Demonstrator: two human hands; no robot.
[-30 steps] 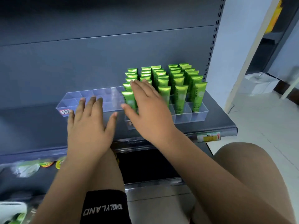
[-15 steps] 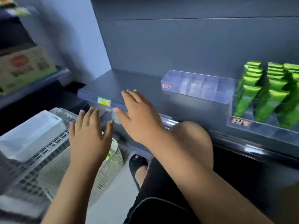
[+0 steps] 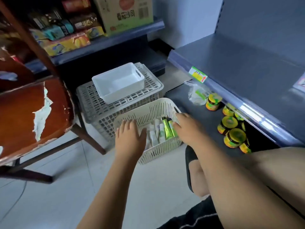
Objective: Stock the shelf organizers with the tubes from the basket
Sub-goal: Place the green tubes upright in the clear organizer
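Grey shelf [image 3: 239, 63], tiled floor [image 3: 66, 195], cream basket [image 3: 158, 151] of tubes [image 3: 166, 131], left hand [image 3: 130, 138], right hand [image 3: 188, 129], fingers [image 3: 132, 124] apart

Foreground: cream slotted plastic basket [image 3: 158, 151] showing a vertical-slit pattern and holding shiny green tubes [image 3: 167, 131] beside pale white tubes [image 3: 154, 139]; small glass jars [image 3: 229, 121] displaying yellow-green lids; metal shelf [image 3: 247, 63] appearing slate-blue.

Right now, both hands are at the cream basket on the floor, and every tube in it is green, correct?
No. The head view shows the left hand and right hand at the cream basket, but only two green tubes lie in it; the rest are white tubes.
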